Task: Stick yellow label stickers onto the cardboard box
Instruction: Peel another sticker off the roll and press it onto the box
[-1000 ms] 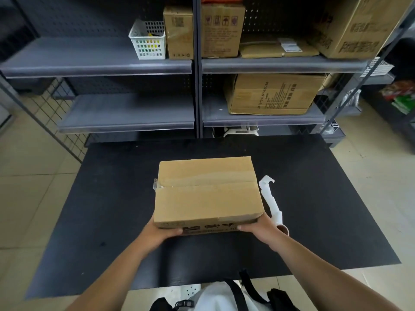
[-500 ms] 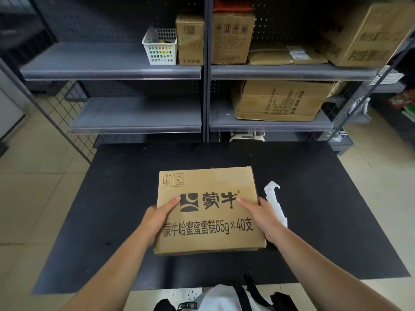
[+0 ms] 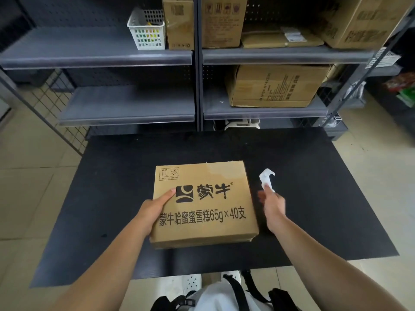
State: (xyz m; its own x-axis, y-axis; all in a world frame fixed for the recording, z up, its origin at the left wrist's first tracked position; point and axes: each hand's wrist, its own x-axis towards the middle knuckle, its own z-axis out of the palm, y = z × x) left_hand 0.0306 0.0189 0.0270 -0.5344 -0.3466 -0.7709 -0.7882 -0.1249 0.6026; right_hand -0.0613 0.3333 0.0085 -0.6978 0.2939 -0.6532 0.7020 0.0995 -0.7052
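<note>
One cardboard box (image 3: 204, 205) lies flat on the black tabletop (image 3: 314, 198), its printed face up, nearer my edge than the far one and roughly centred side to side. I see no yellow sticker on that face. My left hand (image 3: 152, 207) presses on the box's left side, thumb lying across the top beside the logo, fingers wrapped down over the left edge. My right hand (image 3: 272, 205) is off the box, just to the right of it, fingers loosely spread and reaching to the one white strip of paper (image 3: 267, 179) that lies beside the box's upper right corner; a fingertip touches the strip, but the blur keeps me from telling whether I have pinched it. The tabletop is bare to the left of the box, beyond it, and further right past the strip. Behind the far edge stands a grey shelf unit (image 3: 125, 57) carrying one white basket (image 3: 147, 32) and several more cartons (image 3: 276, 86).
</note>
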